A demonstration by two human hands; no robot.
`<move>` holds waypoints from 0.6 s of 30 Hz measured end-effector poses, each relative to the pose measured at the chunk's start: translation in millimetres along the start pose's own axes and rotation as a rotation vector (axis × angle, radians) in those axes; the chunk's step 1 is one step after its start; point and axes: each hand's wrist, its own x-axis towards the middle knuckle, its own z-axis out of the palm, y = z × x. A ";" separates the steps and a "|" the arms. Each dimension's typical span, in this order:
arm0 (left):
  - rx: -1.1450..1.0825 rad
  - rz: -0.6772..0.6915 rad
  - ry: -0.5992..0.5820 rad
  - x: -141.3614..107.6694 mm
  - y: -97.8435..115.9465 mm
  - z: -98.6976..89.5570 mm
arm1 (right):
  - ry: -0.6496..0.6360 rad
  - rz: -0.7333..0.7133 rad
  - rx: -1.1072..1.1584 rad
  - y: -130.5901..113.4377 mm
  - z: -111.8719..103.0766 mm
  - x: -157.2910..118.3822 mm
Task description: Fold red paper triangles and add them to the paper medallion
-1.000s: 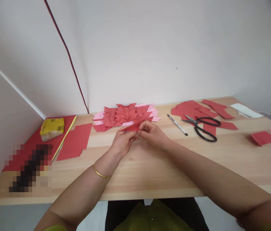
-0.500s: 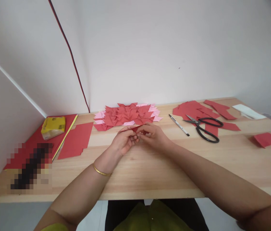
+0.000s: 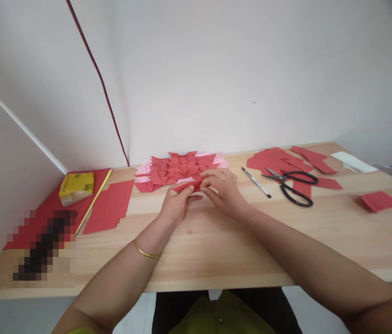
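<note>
A small folded piece of red paper (image 3: 186,185) is pinched in my left hand (image 3: 175,202), thumb on its near face. At its right end is my right hand (image 3: 222,190), thumb and index finger closed on the paper's edge, the other fingers curled loosely above. Just behind both hands lies a pile of folded red and pink paper pieces (image 3: 178,166) with pointed tips, against the wall. The paper's far side is hidden by my fingers.
On the right lie a pen (image 3: 256,183), black-handled scissors (image 3: 289,183), red paper scraps (image 3: 272,160), a white strip (image 3: 354,162) and a red paper square (image 3: 381,201). On the left are red sheets (image 3: 110,207), a yellow packet (image 3: 77,187) and a blurred dark object (image 3: 45,246).
The folded paper has turned so more of its red face shows. My left thumb now lies along it, and my right fingers have lifted and spread slightly.
</note>
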 end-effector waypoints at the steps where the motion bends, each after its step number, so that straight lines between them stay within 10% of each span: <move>1: 0.013 0.000 -0.015 -0.3 -0.5 -0.2 | -0.021 0.014 0.018 0.1 -0.4 0.3; 18: 0.260 0.082 -0.059 -3.6 1.3 -1.5 | -0.068 0.010 0.103 -0.8 -6.2 1.8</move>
